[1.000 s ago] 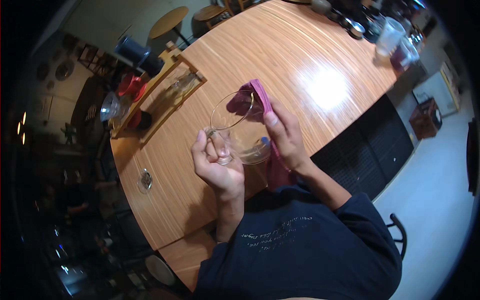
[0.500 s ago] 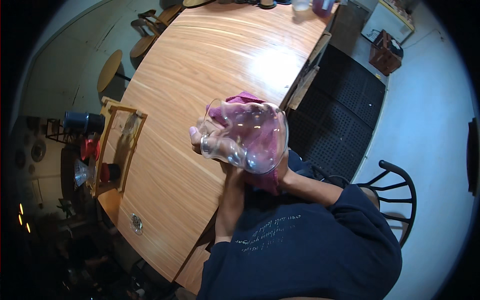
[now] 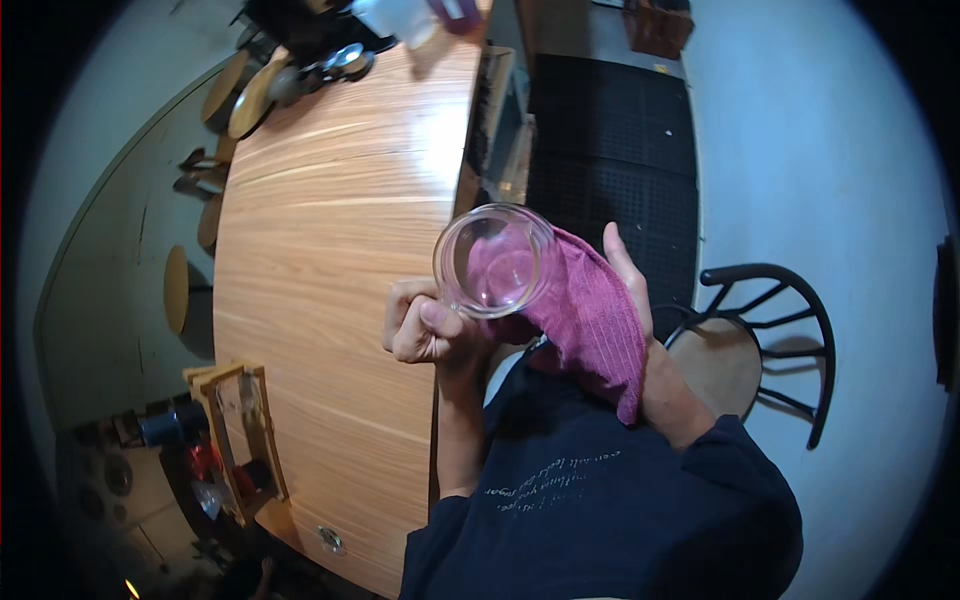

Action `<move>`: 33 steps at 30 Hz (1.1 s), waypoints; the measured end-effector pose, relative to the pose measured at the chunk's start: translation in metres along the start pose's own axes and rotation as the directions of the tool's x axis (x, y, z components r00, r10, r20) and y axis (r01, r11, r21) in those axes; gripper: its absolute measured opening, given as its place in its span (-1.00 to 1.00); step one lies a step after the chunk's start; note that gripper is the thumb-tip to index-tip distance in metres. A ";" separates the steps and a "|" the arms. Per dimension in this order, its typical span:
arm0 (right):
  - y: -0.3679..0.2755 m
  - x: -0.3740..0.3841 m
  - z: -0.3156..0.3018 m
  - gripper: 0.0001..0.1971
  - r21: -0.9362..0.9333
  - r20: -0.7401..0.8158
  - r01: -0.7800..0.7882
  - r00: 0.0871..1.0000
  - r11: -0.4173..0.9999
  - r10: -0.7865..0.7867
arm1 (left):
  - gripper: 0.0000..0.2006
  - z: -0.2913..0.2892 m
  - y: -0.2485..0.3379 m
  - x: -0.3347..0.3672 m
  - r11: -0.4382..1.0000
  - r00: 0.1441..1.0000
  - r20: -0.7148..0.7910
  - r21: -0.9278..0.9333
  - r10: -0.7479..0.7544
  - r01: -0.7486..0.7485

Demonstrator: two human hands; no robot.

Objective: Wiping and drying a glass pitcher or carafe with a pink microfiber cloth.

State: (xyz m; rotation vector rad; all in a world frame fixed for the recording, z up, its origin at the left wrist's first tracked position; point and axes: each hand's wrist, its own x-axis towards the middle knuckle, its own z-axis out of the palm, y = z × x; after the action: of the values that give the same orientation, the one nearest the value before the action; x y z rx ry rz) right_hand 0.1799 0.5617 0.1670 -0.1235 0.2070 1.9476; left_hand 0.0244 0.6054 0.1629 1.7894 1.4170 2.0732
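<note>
My left hand [image 3: 428, 322] is closed in a fist at the side of a clear glass carafe [image 3: 447, 262], gripping it by what looks like its handle. The carafe's round mouth is turned up, and pink shows through the glass. My right hand [image 3: 630, 272] is beside the carafe with a pink cloth [image 3: 595, 315] across its palm. Its thumb stands away from the cloth, while the other fingers are mostly hidden. One end of the cloth hangs toward my forearm; the other reaches the carafe's side.
A wooden table [image 3: 330, 240] lies to my left, bearing a wooden stand [image 3: 262, 430] and a small glass item [image 3: 330, 540]. Dark and shiny items [image 3: 350, 62] sit at its far end. A black-framed chair [image 3: 715, 365] is to my right, near dark floor mats [image 3: 612, 150].
The carafe has turned from lying sideways to mouth up. My right hand has come out to the right with the cloth, now spread over its palm. The view has swung to the right.
</note>
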 end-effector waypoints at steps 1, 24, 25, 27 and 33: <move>-0.007 -0.004 0.001 -0.14 -0.098 -0.028 0.095 0.995 0.991 -0.098 | -0.55 0.010 0.005 -0.002 0.990 0.999 0.036 -0.141 0.011 -0.006; -0.002 -0.055 -0.002 0.00 -0.078 0.037 0.177 0.984 0.981 -0.174 | -0.75 -0.001 0.038 0.007 0.759 0.949 0.007 -0.602 0.315 -0.248; 0.002 -0.057 0.003 -0.02 -0.084 0.045 0.203 0.979 0.975 -0.200 | -0.75 -0.001 0.036 0.007 0.762 0.950 0.006 -0.599 0.313 -0.247; 0.016 -0.053 0.001 -0.04 -0.112 0.051 0.236 0.971 0.965 -0.232 | -0.69 -0.004 0.033 0.009 0.677 0.950 -0.088 -0.682 0.298 -0.276; 0.045 -0.060 -0.008 -0.08 -0.112 -0.019 0.133 0.991 0.985 -0.136 | -0.78 -0.037 0.027 0.016 0.769 0.945 0.032 -0.591 0.324 -0.244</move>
State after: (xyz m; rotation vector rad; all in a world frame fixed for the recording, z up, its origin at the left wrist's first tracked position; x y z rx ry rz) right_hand 0.1603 0.4890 0.1743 -0.2303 0.1057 1.8232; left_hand 0.0034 0.5773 0.1961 1.8843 0.3970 2.1367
